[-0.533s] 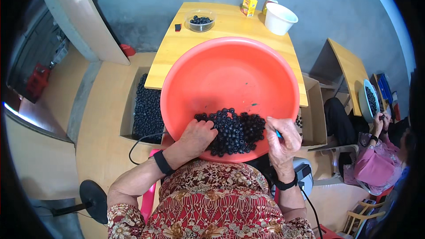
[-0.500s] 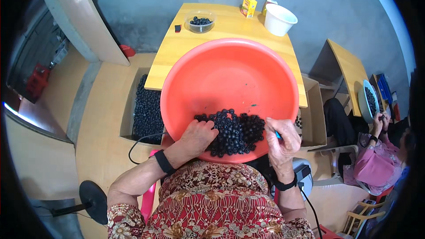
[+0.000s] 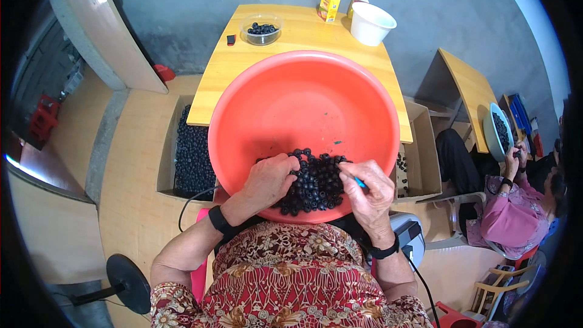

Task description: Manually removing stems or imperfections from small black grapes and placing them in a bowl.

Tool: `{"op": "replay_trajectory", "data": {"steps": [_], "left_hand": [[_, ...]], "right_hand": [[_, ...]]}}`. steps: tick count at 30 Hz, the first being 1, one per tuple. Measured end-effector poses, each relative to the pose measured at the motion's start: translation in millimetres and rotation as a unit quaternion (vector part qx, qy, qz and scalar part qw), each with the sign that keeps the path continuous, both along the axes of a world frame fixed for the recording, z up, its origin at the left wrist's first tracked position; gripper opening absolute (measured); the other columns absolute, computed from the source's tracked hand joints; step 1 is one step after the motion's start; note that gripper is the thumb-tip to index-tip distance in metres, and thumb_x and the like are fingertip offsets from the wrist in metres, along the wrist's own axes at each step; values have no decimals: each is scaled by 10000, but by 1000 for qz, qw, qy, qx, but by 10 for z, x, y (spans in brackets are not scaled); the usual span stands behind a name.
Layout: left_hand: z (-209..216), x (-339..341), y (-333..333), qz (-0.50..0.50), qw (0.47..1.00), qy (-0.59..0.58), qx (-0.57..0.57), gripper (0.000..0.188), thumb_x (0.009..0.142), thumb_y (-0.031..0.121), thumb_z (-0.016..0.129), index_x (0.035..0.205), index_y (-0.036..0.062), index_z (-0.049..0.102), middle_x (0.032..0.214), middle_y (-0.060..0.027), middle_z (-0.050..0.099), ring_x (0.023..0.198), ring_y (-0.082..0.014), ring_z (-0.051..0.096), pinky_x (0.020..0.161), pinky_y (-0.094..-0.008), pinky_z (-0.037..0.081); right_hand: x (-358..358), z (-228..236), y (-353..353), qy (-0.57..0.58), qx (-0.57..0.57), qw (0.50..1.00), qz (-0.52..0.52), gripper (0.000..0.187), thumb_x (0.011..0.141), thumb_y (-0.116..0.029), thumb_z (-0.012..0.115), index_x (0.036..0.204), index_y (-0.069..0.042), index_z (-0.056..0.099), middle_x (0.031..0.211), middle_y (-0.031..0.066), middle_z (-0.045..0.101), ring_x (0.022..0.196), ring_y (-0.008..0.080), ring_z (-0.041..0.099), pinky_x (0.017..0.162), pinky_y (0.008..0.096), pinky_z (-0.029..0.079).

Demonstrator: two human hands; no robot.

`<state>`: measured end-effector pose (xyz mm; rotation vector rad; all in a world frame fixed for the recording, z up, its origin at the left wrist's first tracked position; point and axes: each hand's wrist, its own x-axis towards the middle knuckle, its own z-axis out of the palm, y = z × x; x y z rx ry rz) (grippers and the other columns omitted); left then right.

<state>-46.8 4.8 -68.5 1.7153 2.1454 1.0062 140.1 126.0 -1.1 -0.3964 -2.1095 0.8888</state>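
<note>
A wide red plastic basin [image 3: 303, 85] sits in front of me, with its near rim at my lap. A pile of small black round parts [image 3: 314, 183], some showing a hole in the middle, lies along its near side. My left hand [image 3: 270, 179] is closed at the pile's left edge; what its curled fingers hold is hidden. On the right of the pile, my right hand [image 3: 369, 191] grips a thin tool with a blue handle [image 3: 360, 182]. The tool's tip cannot be made out.
A wooden table [image 3: 212, 79] bears a clear bowl [image 3: 261, 29] of black parts, a yellow drink carton [image 3: 328, 7] and a white tub [image 3: 371, 24]. Boxes of black parts [image 3: 194, 158] flank it. At right, a seated person [image 3: 510, 222] works over a light blue basin [image 3: 498, 130].
The whole view has shifted slightly, with things now further left. My left hand has moved right over the pile, closer to my right hand.
</note>
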Motion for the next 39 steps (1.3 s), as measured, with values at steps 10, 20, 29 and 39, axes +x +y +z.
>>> {"op": "replay_trajectory", "data": {"steps": [10,20,29,39], "left_hand": [[-330,246,20,-169,981,50,-84,187,772,116,709,920,90,597,934,-108,530,807,-331,623,683,-441,528],[105,93,157,-12,851,-523,38,170,843,100,717,993,42,661,854,-3,647,758,-106,608,715,-245,501],[368,384,215,-7,674,-735,72,155,908,56,645,1060,65,614,1020,-17,637,954,-110,613,842,-269,517],[419,378,70,-20,770,-629,106,174,899,4,622,1070,32,609,1038,-40,650,966,-110,614,883,-257,502]], "right_hand": [[29,-29,79,13,12,1000,-15,173,793,33,696,965,18,702,830,120,669,717,207,653,615,295,510],[-27,-87,-37,-6,-47,998,31,215,774,21,718,988,7,703,849,127,671,741,221,657,656,312,526],[-115,-87,-76,11,60,998,29,243,727,-32,789,947,-16,687,860,108,662,768,233,650,661,326,525],[-61,-163,-58,20,-170,985,27,167,788,-9,757,935,-15,679,852,41,645,771,107,595,641,254,478]]}}
